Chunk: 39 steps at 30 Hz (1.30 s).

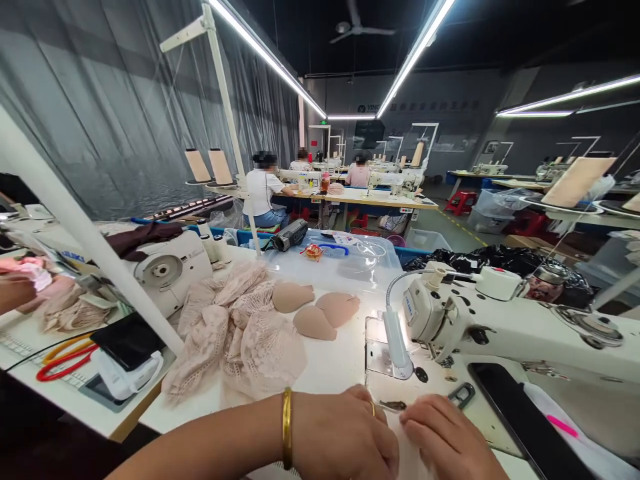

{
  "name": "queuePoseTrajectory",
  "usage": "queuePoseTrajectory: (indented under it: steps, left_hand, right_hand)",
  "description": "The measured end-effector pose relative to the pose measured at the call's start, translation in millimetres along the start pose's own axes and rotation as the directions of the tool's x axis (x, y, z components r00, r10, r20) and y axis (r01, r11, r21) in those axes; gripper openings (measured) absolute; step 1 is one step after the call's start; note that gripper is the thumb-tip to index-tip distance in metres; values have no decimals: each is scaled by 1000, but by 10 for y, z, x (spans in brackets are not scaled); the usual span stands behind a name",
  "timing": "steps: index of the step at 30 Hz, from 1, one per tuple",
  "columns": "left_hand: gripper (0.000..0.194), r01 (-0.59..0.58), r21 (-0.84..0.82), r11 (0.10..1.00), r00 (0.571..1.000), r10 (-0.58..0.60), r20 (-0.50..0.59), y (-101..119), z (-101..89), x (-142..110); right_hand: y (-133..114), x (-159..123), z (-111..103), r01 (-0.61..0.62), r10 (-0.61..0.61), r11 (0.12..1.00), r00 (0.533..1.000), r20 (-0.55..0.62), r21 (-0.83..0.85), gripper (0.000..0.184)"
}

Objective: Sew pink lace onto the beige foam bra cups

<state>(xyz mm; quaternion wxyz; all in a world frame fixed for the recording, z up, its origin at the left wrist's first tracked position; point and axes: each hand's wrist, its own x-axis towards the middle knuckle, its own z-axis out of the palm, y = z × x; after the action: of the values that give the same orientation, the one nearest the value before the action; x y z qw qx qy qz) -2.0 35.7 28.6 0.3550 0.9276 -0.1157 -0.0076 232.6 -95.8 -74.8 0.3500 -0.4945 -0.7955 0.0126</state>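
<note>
My left hand (pixel 345 433), a gold bangle on its wrist and a ring on one finger, lies at the near edge of the white table with its fingers curled down. My right hand (pixel 445 437) sits right beside it, fingers bent and pressed onto a pale piece of fabric (pixel 400 440). A small metal tool (pixel 393 405), perhaps snips, lies between the two hands at the fingertips; which hand holds it is unclear. The white sewing machine (pixel 500 320) stands just beyond, its lamp (pixel 400 340) lit over the needle plate (pixel 380 353).
A heap of pink lace (pixel 235 333) and three beige foam cups (pixel 315 310) lie left of the machine. A clear plastic bin (pixel 345 263) stands behind them. Another sewing machine (pixel 165 270), a phone (pixel 127 340) and red-orange scissors (pixel 65 360) are at the left. Other people sew at far tables.
</note>
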Motion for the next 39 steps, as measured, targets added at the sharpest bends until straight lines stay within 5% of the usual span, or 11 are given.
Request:
queuePoseTrajectory:
  steps: [2, 4, 8, 18, 29, 39]
  left_hand:
    - [13, -7, 353, 935, 999, -11, 49, -160, -49, 133]
    - [9, 17, 458, 889, 997, -51, 63, -329, -75, 272]
    - [8, 57, 455, 889, 993, -98, 67, -547, -108, 401]
    - [5, 92, 371, 924, 993, -115, 39, -610, -123, 348]
    - [7, 39, 256, 966, 998, -24, -59, -834, -61, 383]
    - [6, 26, 240, 971, 999, -16, -44, -857, -42, 386]
  right_hand:
    - [172, 168, -73, 149, -139, 964, 989, 57, -222, 27]
    - [301, 286, -77, 170, -145, 931, 984, 101, -323, 32]
    - [417, 299, -85, 119, -89, 947, 990, 111, -299, 40]
    - [539, 203, -192, 20, 60, 949, 969, 241, -315, 41]
    - [726, 60, -160, 12, 71, 903, 982, 177, -429, 39]
    - [719, 25, -121, -20, 99, 886, 984, 147, -463, 39]
